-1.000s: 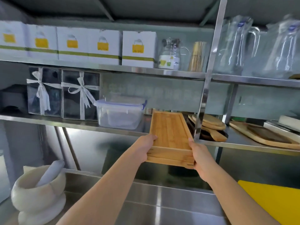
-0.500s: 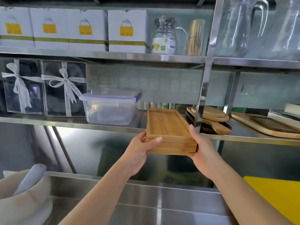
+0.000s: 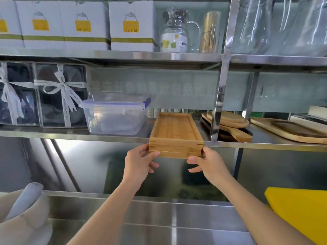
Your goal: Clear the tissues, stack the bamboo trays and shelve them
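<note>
A: Head view, bottom of the frame first: what was seen nearest?

B: A steel counter [image 3: 177, 218] was seen along the bottom edge, with a stone mortar and pestle [image 3: 23, 209] at lower left and a yellow board [image 3: 300, 209] at lower right. Just above centre, the stacked bamboo trays [image 3: 175, 133] were seen lying on the middle shelf [image 3: 70, 135], their near end overhanging its front edge.

A: And the grip?

B: The stack's near corners were clasped by both hands: the left hand [image 3: 139, 161] at the left corner, the right hand [image 3: 210, 163] at the right, thumbs pressed to the front face.

A: What could have gone wrong?

B: If released while overhanging, the stack might have been tipped off the edge. An off-line push could have driven it into the upright post [image 3: 216, 110] just to its right, or the lidded plastic container [image 3: 115, 115] on its left. Uneven pressure could have slid the layers apart.

A: Counts?

B: Three tray layers were judged from the front edges. Two ribboned gift boxes [image 3: 58, 94] were counted at middle left. Four white cartons [image 3: 131, 25] and one wrapped glass jug [image 3: 177, 32] were counted on the top shelf, the leftmost carton cut by the frame. No tissues were seen.
</note>
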